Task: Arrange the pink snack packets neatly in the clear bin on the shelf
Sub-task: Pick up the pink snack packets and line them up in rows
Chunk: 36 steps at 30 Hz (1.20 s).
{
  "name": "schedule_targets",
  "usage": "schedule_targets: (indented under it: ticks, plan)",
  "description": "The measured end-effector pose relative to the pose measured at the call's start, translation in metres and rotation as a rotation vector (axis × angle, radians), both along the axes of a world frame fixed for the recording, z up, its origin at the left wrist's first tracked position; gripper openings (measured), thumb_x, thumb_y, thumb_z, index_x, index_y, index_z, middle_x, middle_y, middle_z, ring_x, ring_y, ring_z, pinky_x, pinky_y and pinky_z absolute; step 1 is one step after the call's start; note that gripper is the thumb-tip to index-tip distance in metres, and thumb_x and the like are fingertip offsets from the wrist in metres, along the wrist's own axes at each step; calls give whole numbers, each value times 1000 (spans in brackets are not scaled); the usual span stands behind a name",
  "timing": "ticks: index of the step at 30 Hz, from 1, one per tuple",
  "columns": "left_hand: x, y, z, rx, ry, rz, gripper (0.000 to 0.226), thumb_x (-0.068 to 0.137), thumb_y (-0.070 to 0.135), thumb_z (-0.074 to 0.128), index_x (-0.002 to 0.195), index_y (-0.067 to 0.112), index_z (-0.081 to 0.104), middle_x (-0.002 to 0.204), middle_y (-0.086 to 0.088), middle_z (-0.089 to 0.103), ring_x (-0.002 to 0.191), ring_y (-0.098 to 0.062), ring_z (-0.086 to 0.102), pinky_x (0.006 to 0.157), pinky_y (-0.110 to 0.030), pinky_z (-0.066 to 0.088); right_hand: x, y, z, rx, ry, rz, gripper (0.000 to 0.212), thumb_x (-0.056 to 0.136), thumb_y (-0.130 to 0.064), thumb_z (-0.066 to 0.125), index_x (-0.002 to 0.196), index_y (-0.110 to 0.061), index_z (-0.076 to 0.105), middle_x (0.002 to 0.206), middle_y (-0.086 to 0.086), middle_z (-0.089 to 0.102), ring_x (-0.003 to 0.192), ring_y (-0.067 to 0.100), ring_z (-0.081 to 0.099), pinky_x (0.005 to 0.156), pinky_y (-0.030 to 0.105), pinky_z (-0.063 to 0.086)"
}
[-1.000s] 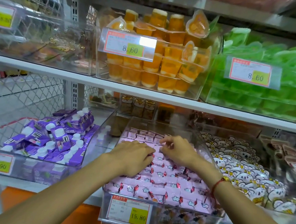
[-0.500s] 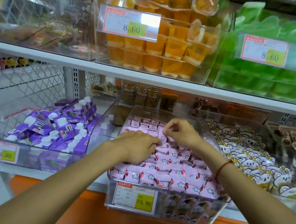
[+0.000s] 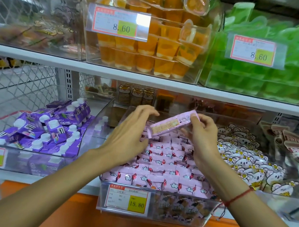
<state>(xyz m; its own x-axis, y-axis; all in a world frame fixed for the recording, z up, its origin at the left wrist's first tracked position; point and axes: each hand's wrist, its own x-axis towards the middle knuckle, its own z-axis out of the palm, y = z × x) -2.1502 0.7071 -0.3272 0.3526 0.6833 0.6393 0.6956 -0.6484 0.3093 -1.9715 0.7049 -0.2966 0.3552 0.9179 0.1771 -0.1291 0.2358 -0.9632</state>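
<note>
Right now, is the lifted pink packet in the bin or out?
Out. The right hand pinches the pink packet above the clear bin.

Both forearms are bare, with no sleeves in view. A thin red string bracelet (image 3: 237, 198) circles the right wrist, its loose knotted ends dangling below. The left wrist (image 3: 96, 155) and the fingers (image 3: 146, 111) carry nothing

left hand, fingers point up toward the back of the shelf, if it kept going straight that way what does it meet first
Probably the brown snack packs printed with a cartoon animal standing behind the clear bin. The left hand hovers open over the pink snack packets, fingers aimed up and back. Depth is unclear; the bin's rear wall may come first.
</note>
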Motion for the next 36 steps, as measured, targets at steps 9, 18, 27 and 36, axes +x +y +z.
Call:
schedule_targets:
  ticks: [9, 18, 27, 36]
  plan:
    - [1, -11, 8, -255, -358, -172, 31, 87, 21, 66, 116, 27, 60, 108, 17, 64, 94, 3, 60, 77, -19, 51, -1, -8, 3, -166, 57, 213, 37, 95, -39, 49, 114, -8, 56, 91, 3, 63, 70, 6, 63, 65, 19, 55]
    - [9, -16, 23, -888, -793, -215, 23, 97, 36, 45, 98, 20, 62, 78, 7, 74, 67, -1, 69, 59, -19, 56, -6, -11, -2, -44, -362, 142, 35, 95, -33, 51, 127, -23, 42, 114, -3, 58, 98, 7, 56, 85, 24, 48]
    - [2, -24, 23, -375, -324, 10, 23, 88, 59, 48, 92, 44, 65, 88, 24, 67, 88, 1, 61, 83, -34, 49, -8, -14, -14, 309, -1086, 331, 46, 97, -16, 46, 140, -30, 38, 130, -7, 45, 122, 9, 28, 106, 34, 26]
    - [-51, -51, 1, -30, -197, 260, 47, 88, 39, 57, 133, 36, 42, 118, 26, 45, 104, 1, 49, 78, -26, 45, -4, 4, -11, 268, -858, 85, 29, 95, -21, 53, 122, -14, 44, 110, -2, 61, 93, 9, 58, 79, 27, 51]
